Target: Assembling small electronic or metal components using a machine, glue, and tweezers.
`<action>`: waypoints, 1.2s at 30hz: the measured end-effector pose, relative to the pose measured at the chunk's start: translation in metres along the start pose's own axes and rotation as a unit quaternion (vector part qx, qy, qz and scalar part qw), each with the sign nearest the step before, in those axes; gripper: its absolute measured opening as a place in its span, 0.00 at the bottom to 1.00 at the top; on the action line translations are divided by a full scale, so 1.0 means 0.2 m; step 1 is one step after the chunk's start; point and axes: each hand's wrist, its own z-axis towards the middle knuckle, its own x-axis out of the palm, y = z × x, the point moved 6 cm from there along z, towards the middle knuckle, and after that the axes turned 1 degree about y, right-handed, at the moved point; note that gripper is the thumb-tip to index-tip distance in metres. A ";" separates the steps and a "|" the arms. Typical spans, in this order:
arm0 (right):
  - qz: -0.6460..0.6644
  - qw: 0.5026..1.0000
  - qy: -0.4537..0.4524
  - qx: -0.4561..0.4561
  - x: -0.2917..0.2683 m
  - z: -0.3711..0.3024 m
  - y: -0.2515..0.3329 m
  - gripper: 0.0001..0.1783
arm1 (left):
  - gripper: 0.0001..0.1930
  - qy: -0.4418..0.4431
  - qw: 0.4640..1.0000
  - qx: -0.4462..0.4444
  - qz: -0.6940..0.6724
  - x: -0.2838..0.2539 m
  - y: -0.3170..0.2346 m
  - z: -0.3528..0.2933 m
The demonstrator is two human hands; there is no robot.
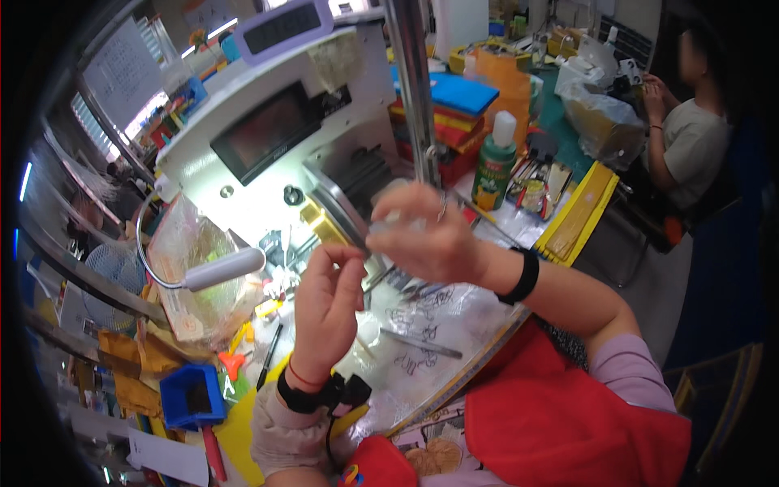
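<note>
Disc (347, 213): round and dark-rimmed, it stood tilted on the white bench machine (349, 130), just beyond both hands, its edge slanting from far left to near right.
Brass-toned hub (322, 224): smooth and stubby, on the disc's left side.
Left hand (324, 308): thumb and fingers drawn together, tips close by the disc's near edge; whether they pinched something small could not be told.
Right hand (430, 239): fingers bent but blurred, right of the disc; what they gripped could not be told.
Nearer hand: neither clearly; contact stayed uncertain.
Tabletop (479, 315): glossy, pale, dark-scribbled.
Bar (420, 343): slim grey metal, lying aslant near the hands.
Lamp (223, 269): white cylinder on a bent neck, left of the left hand.
Bottle (493, 170): green, white-capped, far right.
</note>
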 end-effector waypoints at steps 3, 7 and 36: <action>-0.012 0.999 -0.002 -0.051 -0.02 -0.02 0.07 0.11 | 0.04 0.022 1.000 0.000 0.005 0.03 0.05 -0.02; 0.000 0.999 0.002 -0.047 -0.03 -0.04 0.14 0.12 | 0.06 -0.037 0.950 0.205 0.233 0.04 -0.04 -0.08; -0.422 0.777 -0.463 -0.053 -0.99 1.73 -0.72 0.12 | 0.10 0.152 0.917 0.305 0.207 0.09 -0.22 -0.13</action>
